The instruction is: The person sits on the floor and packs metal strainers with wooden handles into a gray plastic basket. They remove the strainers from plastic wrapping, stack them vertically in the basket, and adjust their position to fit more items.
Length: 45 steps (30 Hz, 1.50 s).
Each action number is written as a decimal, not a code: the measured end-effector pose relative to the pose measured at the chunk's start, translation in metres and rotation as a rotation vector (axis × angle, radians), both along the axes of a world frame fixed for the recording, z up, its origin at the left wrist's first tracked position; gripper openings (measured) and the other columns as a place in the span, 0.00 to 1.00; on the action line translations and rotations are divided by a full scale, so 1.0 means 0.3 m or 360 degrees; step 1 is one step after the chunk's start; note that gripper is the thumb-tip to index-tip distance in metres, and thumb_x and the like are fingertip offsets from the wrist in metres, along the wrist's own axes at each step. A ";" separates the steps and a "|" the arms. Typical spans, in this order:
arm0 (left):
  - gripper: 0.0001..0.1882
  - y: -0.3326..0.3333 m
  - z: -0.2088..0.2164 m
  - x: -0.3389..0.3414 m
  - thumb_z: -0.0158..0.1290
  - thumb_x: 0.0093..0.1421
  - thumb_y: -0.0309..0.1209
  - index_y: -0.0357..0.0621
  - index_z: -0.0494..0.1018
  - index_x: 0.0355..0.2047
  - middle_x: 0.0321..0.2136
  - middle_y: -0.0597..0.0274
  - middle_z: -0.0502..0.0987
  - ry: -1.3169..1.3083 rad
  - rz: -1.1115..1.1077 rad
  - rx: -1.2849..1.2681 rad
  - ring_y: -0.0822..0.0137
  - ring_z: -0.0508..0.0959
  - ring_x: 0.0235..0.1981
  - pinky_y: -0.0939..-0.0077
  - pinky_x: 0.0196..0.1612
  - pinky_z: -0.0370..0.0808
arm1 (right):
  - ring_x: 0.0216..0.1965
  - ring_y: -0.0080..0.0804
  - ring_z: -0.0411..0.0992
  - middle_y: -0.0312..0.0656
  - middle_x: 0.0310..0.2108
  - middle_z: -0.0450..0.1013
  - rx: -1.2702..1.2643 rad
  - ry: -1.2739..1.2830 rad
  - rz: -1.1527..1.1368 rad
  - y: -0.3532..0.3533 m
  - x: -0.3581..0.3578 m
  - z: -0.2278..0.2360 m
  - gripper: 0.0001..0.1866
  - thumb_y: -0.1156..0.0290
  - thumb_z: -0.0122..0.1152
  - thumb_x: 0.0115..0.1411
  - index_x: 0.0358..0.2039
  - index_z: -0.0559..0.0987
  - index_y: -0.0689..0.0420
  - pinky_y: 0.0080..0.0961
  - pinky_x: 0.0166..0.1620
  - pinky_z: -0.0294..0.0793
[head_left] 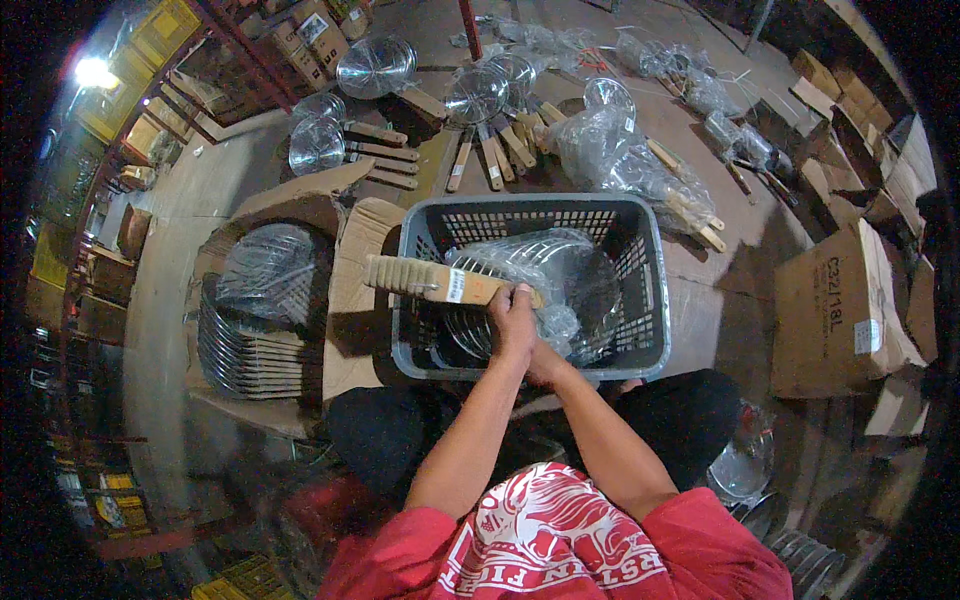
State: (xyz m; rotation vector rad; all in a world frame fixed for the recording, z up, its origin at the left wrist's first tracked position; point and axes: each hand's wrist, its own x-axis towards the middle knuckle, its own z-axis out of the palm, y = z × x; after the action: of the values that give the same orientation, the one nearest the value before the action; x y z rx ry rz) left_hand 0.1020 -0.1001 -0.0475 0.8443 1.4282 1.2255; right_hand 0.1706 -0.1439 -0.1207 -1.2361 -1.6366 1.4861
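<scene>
A stack of wire skimmers with flat wooden handles (432, 279) lies in a grey plastic basket (405, 345), its handles slanting up over the basket's left rim. Clear plastic film (560, 265) covers part of the round metal heads. My left hand (512, 316) is closed round the handles near where they join the heads. Beneath it, close to the basket's near rim, is my right hand (545, 364); its fingers are hidden behind the left wrist and the stack, so its grip does not show.
To the left, an open cardboard box (345, 290) holds more nested skimmers (255, 345). Several skimmers with wooden handles (490, 155) lie on the floor beyond the basket, and plastic-wrapped ones (630, 165) at the far right. A large carton (820, 310) stands to the right.
</scene>
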 end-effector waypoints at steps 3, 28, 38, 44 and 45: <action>0.09 -0.052 0.038 0.019 0.50 0.67 0.35 0.44 0.71 0.35 0.18 0.74 0.63 -0.0094 -0.0011 -0.0066 0.79 0.62 0.17 0.79 0.19 0.60 | 0.60 0.45 0.66 0.53 0.60 0.67 -0.0161 -0.0287 0.0073 -0.021 0.028 0.050 0.29 0.64 0.62 0.60 0.61 0.69 0.59 0.40 0.59 0.66; 0.14 -0.192 0.031 -0.086 0.52 0.65 0.32 0.35 0.75 0.46 0.40 0.55 0.79 0.0217 -0.0167 -0.0059 0.66 0.75 0.42 0.69 0.47 0.71 | 0.31 0.32 0.74 0.47 0.30 0.79 -0.0163 -0.0450 -0.0015 0.202 0.033 0.349 0.19 0.61 0.58 0.64 0.41 0.81 0.67 0.33 0.39 0.74; 0.23 -0.155 0.367 -0.555 0.51 0.61 0.43 0.50 0.73 0.54 0.49 0.46 0.78 0.1565 -0.1012 -0.0728 0.44 0.76 0.52 0.54 0.54 0.74 | 0.33 0.44 0.76 0.54 0.33 0.79 0.0111 -0.0963 0.0108 0.361 0.276 0.390 0.19 0.57 0.58 0.63 0.39 0.81 0.62 0.41 0.40 0.74; 0.20 0.063 0.109 -0.658 0.49 0.61 0.40 0.48 0.74 0.51 0.46 0.41 0.78 0.1362 -0.0774 -0.0322 0.42 0.77 0.48 0.53 0.51 0.74 | 0.21 0.40 0.74 0.49 0.27 0.77 0.0429 -0.1157 0.0501 0.434 0.309 0.538 0.19 0.58 0.55 0.65 0.36 0.80 0.64 0.39 0.30 0.74; 0.21 0.104 0.030 -0.663 0.49 0.62 0.40 0.46 0.73 0.53 0.46 0.41 0.78 0.1293 -0.0695 -0.0260 0.45 0.78 0.48 0.57 0.52 0.73 | 0.21 0.40 0.74 0.49 0.27 0.77 0.0419 -0.1118 0.0484 0.432 0.316 0.555 0.19 0.58 0.55 0.65 0.36 0.80 0.64 0.39 0.30 0.73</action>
State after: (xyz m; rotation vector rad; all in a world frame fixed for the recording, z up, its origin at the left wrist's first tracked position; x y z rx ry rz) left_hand -0.0968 -0.0688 -0.0386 1.5400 1.7972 0.4191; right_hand 0.2654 -0.0144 0.0458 -1.4985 -2.4783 0.9824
